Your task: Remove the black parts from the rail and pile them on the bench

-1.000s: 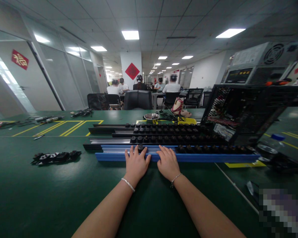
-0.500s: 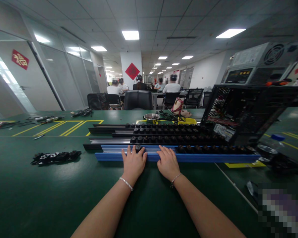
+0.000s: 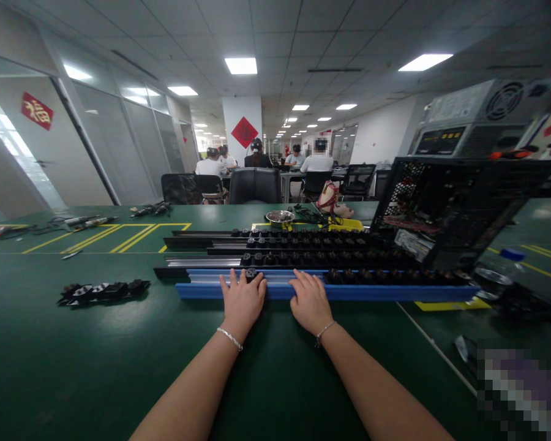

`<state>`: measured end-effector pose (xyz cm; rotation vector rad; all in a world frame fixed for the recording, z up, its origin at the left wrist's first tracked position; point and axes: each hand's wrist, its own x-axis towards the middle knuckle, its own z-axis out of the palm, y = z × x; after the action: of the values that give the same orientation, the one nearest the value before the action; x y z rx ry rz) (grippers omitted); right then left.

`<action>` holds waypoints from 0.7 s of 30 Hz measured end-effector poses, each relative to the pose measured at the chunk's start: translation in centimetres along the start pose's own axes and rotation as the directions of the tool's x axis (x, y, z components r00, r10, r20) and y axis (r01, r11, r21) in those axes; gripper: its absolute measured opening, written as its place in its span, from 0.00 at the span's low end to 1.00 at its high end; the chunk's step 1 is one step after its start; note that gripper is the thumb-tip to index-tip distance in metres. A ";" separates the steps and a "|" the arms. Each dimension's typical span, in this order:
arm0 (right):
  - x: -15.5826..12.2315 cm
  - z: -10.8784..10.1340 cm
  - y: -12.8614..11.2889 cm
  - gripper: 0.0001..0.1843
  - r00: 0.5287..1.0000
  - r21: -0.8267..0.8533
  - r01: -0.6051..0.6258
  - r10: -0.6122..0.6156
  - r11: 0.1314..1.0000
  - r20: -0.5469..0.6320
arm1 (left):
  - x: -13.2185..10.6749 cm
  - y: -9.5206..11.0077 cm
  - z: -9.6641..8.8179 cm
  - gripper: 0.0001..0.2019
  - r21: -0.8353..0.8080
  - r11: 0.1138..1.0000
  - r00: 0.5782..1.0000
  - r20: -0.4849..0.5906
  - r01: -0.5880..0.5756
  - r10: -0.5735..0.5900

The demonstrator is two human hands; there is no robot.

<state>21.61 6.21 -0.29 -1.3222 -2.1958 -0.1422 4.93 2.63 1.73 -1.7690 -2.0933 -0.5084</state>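
A long blue rail [image 3: 381, 294] lies across the green table in front of me, with a row of black socket modules [image 3: 371, 277] in its right half. My left hand [image 3: 243, 300] has its fingers and thumb around a single black socket module [image 3: 251, 273] in the rail's channel, left of that row. On the bare stretch between, my right hand [image 3: 311, 300] lies across the rail, fingers over its top and thumb at the near side. Several black rails [image 3: 174, 271] with similar modules lie parallel just behind.
Loose black modules [image 3: 103, 293] lie in a line on the left. Behind the rails are a metal bowl [image 3: 280, 217] and a yellow tray [image 3: 348, 224]. An open computer case [image 3: 477, 184] carrying power supplies [image 3: 477, 101] stands at right, near a blue-capped container [image 3: 500, 269]. People sit farther back.
My left hand has shifted slightly left along the blue rail, and the single socket module has moved with it. My right hand has stayed in place.
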 end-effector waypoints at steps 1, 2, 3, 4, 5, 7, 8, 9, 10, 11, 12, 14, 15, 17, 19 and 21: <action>0.0 0.0 0.0 0.20 1.000 0.001 0.000 0.000 1.000 0.001 | 0.0 -0.1 0.0 0.22 0.000 1.000 1.000 -0.003 0.001 -0.001; 0.0 0.0 0.0 0.20 1.000 0.001 0.000 0.000 1.000 0.002 | 0.0 -0.1 0.1 0.22 0.000 1.000 1.000 -0.003 0.002 -0.002; 0.0 0.0 0.0 0.20 1.000 0.001 0.000 0.000 1.000 0.004 | 0.0 -0.1 0.1 0.22 0.000 1.000 1.000 -0.003 0.004 -0.004; 0.0 0.0 0.0 0.20 1.000 0.001 0.000 0.000 1.000 0.006 | 0.0 -0.2 0.0 0.22 0.000 1.000 1.000 -0.001 0.005 -0.005; 0.0 0.0 0.0 0.20 1.000 0.001 0.000 0.000 1.000 0.007 | 0.1 -0.2 0.0 0.22 -0.001 1.000 1.000 0.001 0.008 -0.008; 0.0 0.0 0.0 0.20 1.000 0.001 -0.001 0.000 1.000 0.010 | 0.1 -0.3 0.0 0.21 0.000 1.000 1.000 0.006 0.013 -0.013; 0.0 -0.1 0.0 0.20 1.000 0.002 -0.001 0.001 1.000 0.012 | 0.2 -0.3 0.0 0.21 0.001 1.000 1.000 0.007 0.015 -0.015; 0.1 -0.1 0.0 0.20 1.000 0.003 -0.003 0.003 1.000 0.014 | 0.2 -0.4 0.0 0.21 0.002 1.000 1.000 0.007 0.017 -0.017; 0.1 -0.1 0.0 0.20 1.000 0.004 -0.005 0.004 1.000 0.015 | 0.2 -0.5 0.0 0.21 0.003 1.000 1.000 0.007 0.020 -0.020; 0.1 -0.1 0.0 0.20 1.000 0.005 -0.006 0.006 1.000 0.016 | 0.2 -0.7 0.0 0.21 0.004 1.000 1.000 0.007 0.021 -0.021; 0.1 -0.1 0.0 0.20 1.000 0.007 -0.007 0.007 1.000 0.017 | 0.3 -0.8 0.0 0.21 0.006 1.000 1.000 0.007 0.022 -0.022; 0.1 -0.1 0.0 0.20 1.000 0.008 -0.008 0.008 1.000 0.018 | 0.3 -1.0 0.1 0.21 0.013 1.000 1.000 0.002 0.021 -0.021; 0.1 -0.1 0.0 0.20 1.000 0.009 -0.007 0.007 1.000 0.020 | 0.3 -1.1 0.2 0.21 0.019 1.000 1.000 -0.004 0.018 -0.018; 0.1 -0.1 0.0 0.20 1.000 0.010 -0.004 0.004 1.000 0.023 | 0.3 -1.2 0.3 0.21 0.032 0.999 1.000 -0.014 0.016 -0.016; 0.1 -0.1 0.0 0.20 1.000 0.013 -0.003 0.003 1.000 0.025 | 0.3 -1.3 0.4 0.21 0.039 0.999 1.000 -0.019 0.018 -0.018; 0.1 -0.1 0.1 0.20 1.000 0.015 -0.006 0.006 1.000 0.022 | 0.4 -1.4 0.5 0.21 0.042 0.999 1.000 -0.024 0.019 -0.018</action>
<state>21.67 6.26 -0.16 -1.3279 -2.2071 -0.1085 3.50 3.00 1.38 -1.7143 -2.0909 -0.4842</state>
